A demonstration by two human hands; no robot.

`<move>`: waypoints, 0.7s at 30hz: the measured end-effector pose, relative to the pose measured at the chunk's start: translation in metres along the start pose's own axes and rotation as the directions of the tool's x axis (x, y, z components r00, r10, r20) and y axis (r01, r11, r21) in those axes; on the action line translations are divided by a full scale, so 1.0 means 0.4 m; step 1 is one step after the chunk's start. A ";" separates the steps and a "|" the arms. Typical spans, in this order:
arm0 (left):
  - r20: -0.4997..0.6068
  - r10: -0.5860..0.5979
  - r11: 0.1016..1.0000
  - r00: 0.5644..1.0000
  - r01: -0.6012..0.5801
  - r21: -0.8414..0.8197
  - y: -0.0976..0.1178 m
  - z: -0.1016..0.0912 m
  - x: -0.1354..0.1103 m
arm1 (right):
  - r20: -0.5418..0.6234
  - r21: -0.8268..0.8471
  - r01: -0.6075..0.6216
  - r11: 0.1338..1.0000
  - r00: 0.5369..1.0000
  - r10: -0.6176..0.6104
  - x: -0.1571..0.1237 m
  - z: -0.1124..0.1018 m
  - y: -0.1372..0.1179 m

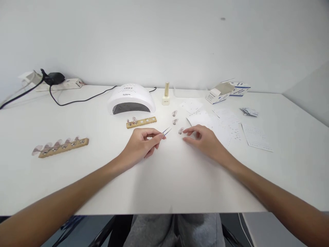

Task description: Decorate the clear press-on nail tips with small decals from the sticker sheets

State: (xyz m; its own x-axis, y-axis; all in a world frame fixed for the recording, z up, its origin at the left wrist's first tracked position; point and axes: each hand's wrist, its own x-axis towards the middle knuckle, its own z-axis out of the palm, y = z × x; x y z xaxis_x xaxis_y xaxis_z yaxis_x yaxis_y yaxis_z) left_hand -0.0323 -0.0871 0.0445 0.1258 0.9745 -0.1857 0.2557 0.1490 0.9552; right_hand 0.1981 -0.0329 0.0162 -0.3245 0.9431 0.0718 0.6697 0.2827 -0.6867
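Observation:
My left hand [142, 144] rests on the white table [164, 185] and pinches a pair of metal tweezers [166, 131], tips pointing right. My right hand [204, 139] lies beside it, fingers loosely curled, fingertips reaching toward a small nail tip on a metal stud [181, 130] without clearly holding it. Two more such studs [174, 117] lie just beyond. A short wooden holder strip [142, 122] with two nail tips lies ahead of my left hand.
A white nail lamp [131, 100] stands at the back, a polish bottle [166, 94] to its right. A longer wooden holder [61, 146] with several nail tips lies at the left. Sticker sheets [232, 128], a small box [221, 92] and a power strip [61, 82] sit around.

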 end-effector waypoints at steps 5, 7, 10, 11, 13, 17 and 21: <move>0.013 0.004 1.000 1.000 -0.004 -0.010 -0.001 0.003 -0.002 | -0.078 -0.013 0.018 1.000 0.997 -0.019 0.018 0.037 -0.011; 0.017 -0.005 1.000 1.000 0.005 -0.007 -0.002 0.004 -0.002 | -0.092 -0.009 0.013 1.000 0.996 -0.013 0.029 0.043 -0.013; 0.014 -0.015 1.000 1.000 0.015 0.003 -0.004 0.004 -0.002 | -0.091 0.004 0.018 1.000 0.996 -0.018 0.041 0.046 -0.010; 0.010 -0.014 1.000 1.000 0.014 0.007 -0.003 0.004 -0.002 | -0.086 0.012 0.022 1.000 0.996 -0.021 0.044 0.045 -0.008; 0.001 -0.010 1.000 1.000 0.010 0.017 -0.002 0.006 -0.002 | -0.074 0.028 0.037 0.999 0.997 -0.035 0.044 0.042 -0.003; -0.021 -0.010 0.998 1.000 0.011 0.060 0.000 0.015 -0.005 | -0.063 0.106 0.086 0.991 0.995 -0.079 0.028 0.029 0.000; -0.048 0.049 0.991 0.998 -0.042 0.123 -0.009 0.035 -0.014 | -0.053 0.191 0.106 0.976 0.994 -0.097 0.003 0.021 -0.012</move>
State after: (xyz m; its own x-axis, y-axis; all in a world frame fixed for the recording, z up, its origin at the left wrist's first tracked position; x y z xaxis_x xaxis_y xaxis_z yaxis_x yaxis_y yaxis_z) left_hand -0.0204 -0.0956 0.0391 0.0916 0.9876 -0.1277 0.3665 0.0858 0.9264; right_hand 0.1889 -0.0345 0.0137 -0.3521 0.9191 0.1769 0.4916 0.3424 -0.8007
